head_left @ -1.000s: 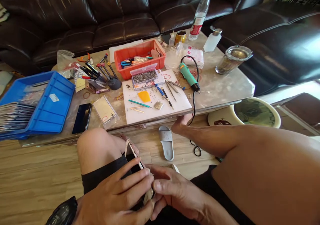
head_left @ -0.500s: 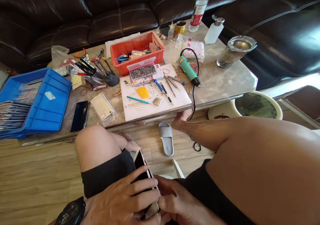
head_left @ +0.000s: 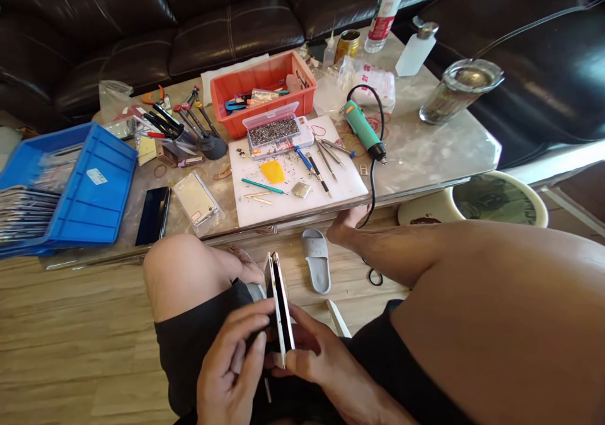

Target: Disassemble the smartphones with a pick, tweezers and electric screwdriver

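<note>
A slim pale-edged smartphone (head_left: 282,311) stands nearly upright on its short end above the person's black shorts (head_left: 189,343), turned edge-on to the view and held between two hands over the lap. The left hand (head_left: 230,367) is closed around the lower half of the phone from one side, while the right hand (head_left: 316,352) grips it from the other, low down near the bottom corner; the exact points of contact are hidden behind the hands. Holding the phone low and close like this, with both hands sharing the load and pressure kept even along the long edges, looks the surest way to handle so thin a body without flexing it. Ahead, on a pale marble worktop (head_left: 428,151), lie a white plastic board (head_left: 345,188) scattered with small tools, a yellow plastic card (head_left: 273,171), a clear compartment box of tiny screws (head_left: 274,132), a green heat gun (head_left: 363,127) on a black cord (head_left: 373,192), an orange plastic crate (head_left: 236,113) and a blue plastic tray (head_left: 104,188) of stacked slim panels
</note>
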The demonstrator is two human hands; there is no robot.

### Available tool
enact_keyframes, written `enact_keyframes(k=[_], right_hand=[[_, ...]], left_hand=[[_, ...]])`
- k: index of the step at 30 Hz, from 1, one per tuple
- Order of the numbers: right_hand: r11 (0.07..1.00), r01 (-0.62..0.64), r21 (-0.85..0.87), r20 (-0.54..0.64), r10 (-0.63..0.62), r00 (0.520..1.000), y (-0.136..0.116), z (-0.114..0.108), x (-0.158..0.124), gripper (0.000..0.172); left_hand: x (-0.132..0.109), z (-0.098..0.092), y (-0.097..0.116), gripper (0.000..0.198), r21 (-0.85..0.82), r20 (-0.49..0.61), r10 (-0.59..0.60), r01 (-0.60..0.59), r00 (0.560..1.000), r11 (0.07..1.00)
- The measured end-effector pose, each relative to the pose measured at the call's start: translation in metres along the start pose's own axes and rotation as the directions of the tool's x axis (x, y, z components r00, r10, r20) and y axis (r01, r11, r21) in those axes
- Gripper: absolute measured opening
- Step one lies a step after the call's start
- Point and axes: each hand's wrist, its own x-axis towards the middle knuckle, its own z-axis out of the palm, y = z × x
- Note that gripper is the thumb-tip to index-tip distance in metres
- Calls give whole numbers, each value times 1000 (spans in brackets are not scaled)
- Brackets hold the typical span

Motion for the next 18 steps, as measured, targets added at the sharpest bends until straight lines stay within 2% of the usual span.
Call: enact_keyframes(k=[1,2,3,4,5,7,9,11,15,16,18], right_hand=[[1000,13,-10,-9,-13,1000,-2,1,2,73],[999,24,-23,-23,-25,999,-5,3,5,75],[999,30,-43,-37,-31,999,-9,6,7,79],[997,33,-77,-50,-37,998,-12,9,9,82],[991,37,-126,-61,-45,997,-17,13,11,85],[960,59,-272,-92,-87,992,-26,20,15,85],[890,86,-447,-121,-156,980,-37,26,19,81],[786,103,-609,-138,-233,963,-54,30,25,74],[559,98,-824,-141,-368,919,-113,33,43,59],[531,106,-841,-130,-389,912,-131,32,49,56],[562,154,-813,-105,-400,910,-164,29,61,46]], left_hand=[[6,3,0,25,-44,-125,-83,78,989,996],[14,7,0,20,-99,-244,-165,145,956,984],[23,11,1,22,-164,-319,-257,214,912,963],[32,15,2,34,-243,-314,-382,316,869,917],[40,18,4,46,-333,-256,-503,413,825,848],[55,25,6,62,-465,-65,-678,579,732,670],[69,30,9,65,-526,74,-738,655,671,542],[88,33,9,59,-593,125,-740,648,661,478],[148,32,9,44,-795,243,-676,542,696,272],[167,31,9,44,-817,267,-647,524,714,241],[203,27,8,45,-844,294,-598,496,745,203]])
